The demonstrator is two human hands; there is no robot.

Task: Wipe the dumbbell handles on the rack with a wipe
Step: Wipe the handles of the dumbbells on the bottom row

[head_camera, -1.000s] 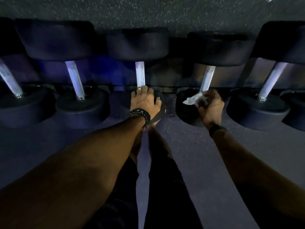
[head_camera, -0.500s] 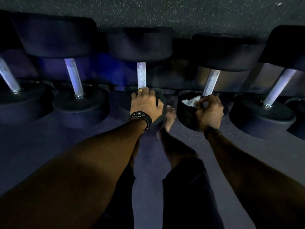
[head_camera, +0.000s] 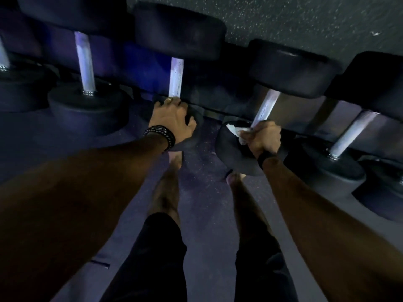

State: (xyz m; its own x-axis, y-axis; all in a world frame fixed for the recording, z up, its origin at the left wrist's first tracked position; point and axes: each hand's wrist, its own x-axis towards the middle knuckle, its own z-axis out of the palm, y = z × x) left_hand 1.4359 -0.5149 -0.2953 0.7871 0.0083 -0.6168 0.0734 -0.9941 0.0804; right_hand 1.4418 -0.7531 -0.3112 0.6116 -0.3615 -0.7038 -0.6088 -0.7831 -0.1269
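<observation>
Right hand grips white wipe at handle; left hand clasps dumbbell head

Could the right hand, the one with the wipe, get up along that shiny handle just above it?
Probably yes. The right hand grips the white wipe at the lower end of the handle, and the bare metal above it shows nothing in the way up to the far weight head.
</observation>
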